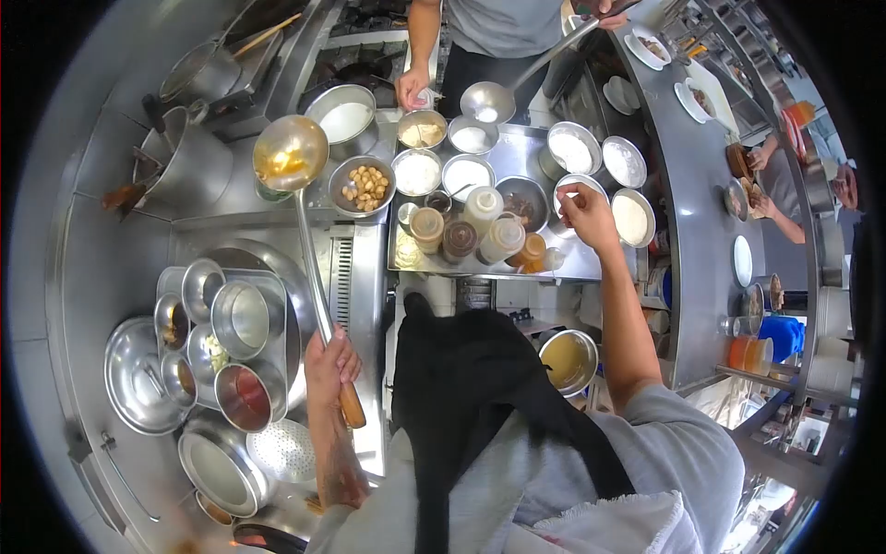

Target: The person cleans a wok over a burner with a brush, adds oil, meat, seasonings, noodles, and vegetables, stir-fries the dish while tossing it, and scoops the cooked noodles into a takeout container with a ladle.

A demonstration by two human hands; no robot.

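Observation:
My left hand (332, 365) is wrapped round the wooden grip of a long ladle (311, 254). The ladle's bowl holds some orange-yellow liquid, next to a metal bowl of brown, nut-sized pieces (365, 187). My right hand (588, 214) hovers over a round container of white powder (570, 185), its fingers drawn together in a pinch. Whatever is between those fingertips is too small to make out. Squeeze bottles (484, 209) with white, brown and orange contents stand just left of that hand. A container of pale grains (631, 219) lies to its right.
Across the steel counter a co-worker holds another ladle (487, 102) over the containers. On the left, metal pots (242, 319) stand in a tray, one with red liquid. A long steel counter (688, 222) with white dishes runs along the right. Below is a pot of yellowish liquid (565, 360).

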